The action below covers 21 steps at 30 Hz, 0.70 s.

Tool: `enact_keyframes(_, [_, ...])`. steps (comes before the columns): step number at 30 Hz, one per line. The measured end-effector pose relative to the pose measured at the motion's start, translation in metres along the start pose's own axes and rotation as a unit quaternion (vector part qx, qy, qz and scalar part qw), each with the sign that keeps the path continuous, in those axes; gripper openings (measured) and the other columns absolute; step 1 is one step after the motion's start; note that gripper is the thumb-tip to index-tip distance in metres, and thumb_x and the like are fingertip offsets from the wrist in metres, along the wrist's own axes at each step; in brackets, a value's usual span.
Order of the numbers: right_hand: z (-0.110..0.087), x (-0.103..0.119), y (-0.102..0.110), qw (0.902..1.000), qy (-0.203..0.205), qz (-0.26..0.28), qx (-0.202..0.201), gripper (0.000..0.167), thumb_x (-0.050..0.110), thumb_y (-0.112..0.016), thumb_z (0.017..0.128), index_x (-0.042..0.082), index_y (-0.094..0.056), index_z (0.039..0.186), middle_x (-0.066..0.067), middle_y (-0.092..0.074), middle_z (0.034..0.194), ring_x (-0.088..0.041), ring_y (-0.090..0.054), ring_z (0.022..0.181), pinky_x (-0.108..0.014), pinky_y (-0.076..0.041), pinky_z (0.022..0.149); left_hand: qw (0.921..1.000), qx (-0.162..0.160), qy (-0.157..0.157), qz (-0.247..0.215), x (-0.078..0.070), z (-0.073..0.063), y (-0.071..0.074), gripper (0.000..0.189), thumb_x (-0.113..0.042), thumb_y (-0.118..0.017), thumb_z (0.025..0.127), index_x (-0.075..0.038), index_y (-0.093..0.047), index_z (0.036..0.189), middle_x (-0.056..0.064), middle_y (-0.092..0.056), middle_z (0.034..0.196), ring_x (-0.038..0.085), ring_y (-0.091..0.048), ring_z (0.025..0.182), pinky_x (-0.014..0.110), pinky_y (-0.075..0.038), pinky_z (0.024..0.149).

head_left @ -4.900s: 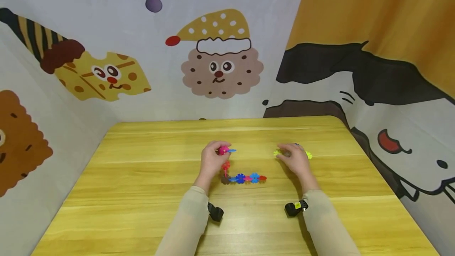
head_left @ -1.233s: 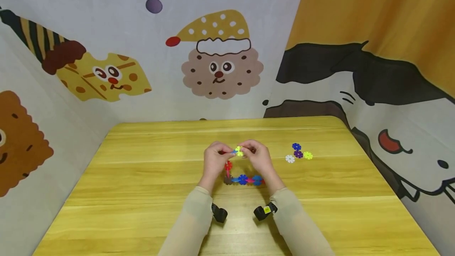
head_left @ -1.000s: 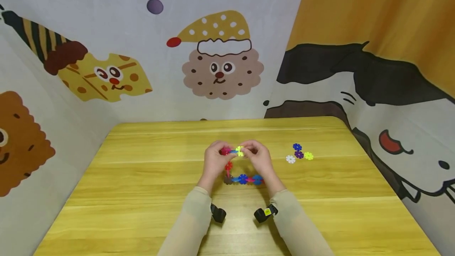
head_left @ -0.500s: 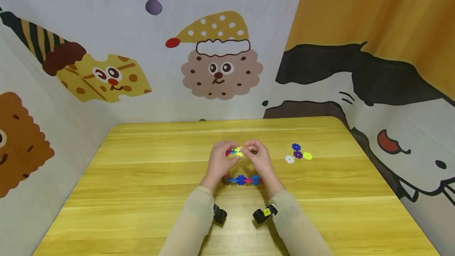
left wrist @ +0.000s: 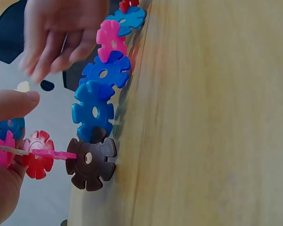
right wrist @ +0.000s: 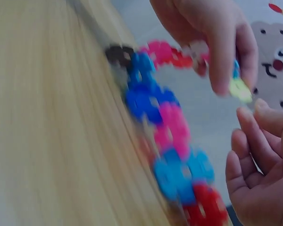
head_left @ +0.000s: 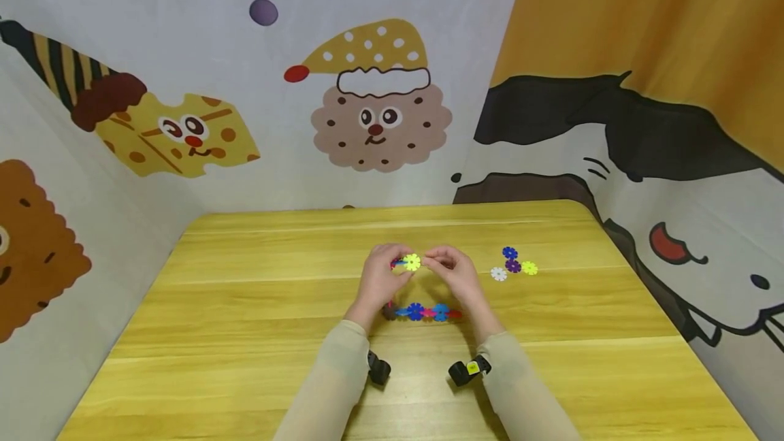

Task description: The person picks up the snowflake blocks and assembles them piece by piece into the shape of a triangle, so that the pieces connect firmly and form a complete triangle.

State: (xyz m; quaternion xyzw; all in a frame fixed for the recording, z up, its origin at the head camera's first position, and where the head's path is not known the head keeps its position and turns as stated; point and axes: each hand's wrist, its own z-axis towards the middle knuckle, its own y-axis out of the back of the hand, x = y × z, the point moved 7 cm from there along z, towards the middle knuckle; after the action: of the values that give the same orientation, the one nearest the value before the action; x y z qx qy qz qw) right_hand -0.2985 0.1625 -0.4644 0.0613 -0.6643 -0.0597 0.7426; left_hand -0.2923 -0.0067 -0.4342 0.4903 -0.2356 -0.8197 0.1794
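Observation:
A chain of interlocking plastic snowflake discs bends at a brown disc (left wrist: 91,162). One row, with a dark blue disc (head_left: 415,312) and a red end disc (right wrist: 206,207), lies along the table in front of my hands. The other row rises off the brown disc through pink and red discs (left wrist: 37,155) into my left hand (head_left: 376,280). That hand pinches this row close to its far end, where a yellow disc (head_left: 412,262) is joined to a blue one. My right hand (head_left: 458,276) hovers just right of the yellow disc, thumb and forefinger close together, holding nothing.
Several loose discs lie to the right on the wooden table (head_left: 245,332): blue (head_left: 510,252), purple (head_left: 513,267), white (head_left: 499,274) and yellow (head_left: 529,268). A printed curtain (head_left: 245,189) hangs behind the table.
My right hand took a yellow disc from the loose group to the chain's end, then let go and drew slightly right. The left hand has shifted a little right along the chain.

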Motion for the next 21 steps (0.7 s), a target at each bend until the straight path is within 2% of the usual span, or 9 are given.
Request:
enact_keyframes(4, [-0.004,-0.004,0.028,0.9979,0.003,-0.064,0.01,0.027,0.016,-0.072,0.092,-0.001,-0.067,0.112,-0.01,-0.07,0.1,-0.016,-0.062,0.092,-0.028,-0.05,0.087,1.0,0.005,-0.004,0.001,-0.001,0.0,0.0,0.033,-0.003,-0.084,0.077,-0.009,-0.072,0.107,0.003,-0.071,0.107,0.022,-0.06,0.103,0.038,-0.048,0.093])
enact_keyframes(7, [-0.012,0.008,0.05,0.9944,0.014,-0.103,0.015,0.027,0.011,-0.069,0.094,-0.007,-0.065,0.114,-0.017,-0.069,0.101,-0.02,-0.062,0.092,-0.024,-0.049,0.082,0.9999,0.01,-0.002,-0.006,-0.002,0.0,0.001,0.033,-0.002,-0.084,0.077,-0.008,-0.072,0.108,0.003,-0.071,0.107,0.022,-0.06,0.103,0.039,-0.049,0.093])
enact_keyframes(11, [-0.014,0.001,0.082,0.987,0.023,-0.159,0.012,0.028,0.009,-0.068,0.095,-0.008,-0.064,0.116,-0.02,-0.068,0.101,-0.025,-0.061,0.091,-0.024,-0.049,0.078,0.9998,0.013,0.0,-0.012,-0.002,0.0,0.002,0.033,-0.002,-0.083,0.078,-0.009,-0.072,0.108,0.003,-0.071,0.108,0.022,-0.059,0.104,0.038,-0.048,0.094])
enact_keyframes(14, [-0.011,-0.02,0.105,0.9794,0.011,-0.201,0.006,0.032,0.017,-0.069,0.095,-0.002,-0.066,0.119,-0.014,-0.067,0.101,-0.022,-0.06,0.091,-0.025,-0.05,0.076,0.9999,0.011,-0.003,-0.006,-0.002,0.0,0.002,0.033,-0.002,-0.083,0.078,-0.009,-0.072,0.108,0.003,-0.071,0.108,0.022,-0.06,0.104,0.038,-0.048,0.094])
enact_keyframes(21, [-0.019,-0.027,0.128,0.968,-0.006,-0.251,-0.007,0.034,0.017,-0.072,0.093,-0.002,-0.066,0.121,-0.012,-0.066,0.097,-0.021,-0.058,0.086,-0.025,-0.049,0.069,1.0,0.008,-0.003,-0.004,-0.004,0.0,0.004,0.034,-0.002,-0.083,0.078,-0.009,-0.072,0.109,0.003,-0.071,0.108,0.022,-0.06,0.103,0.037,-0.05,0.092])
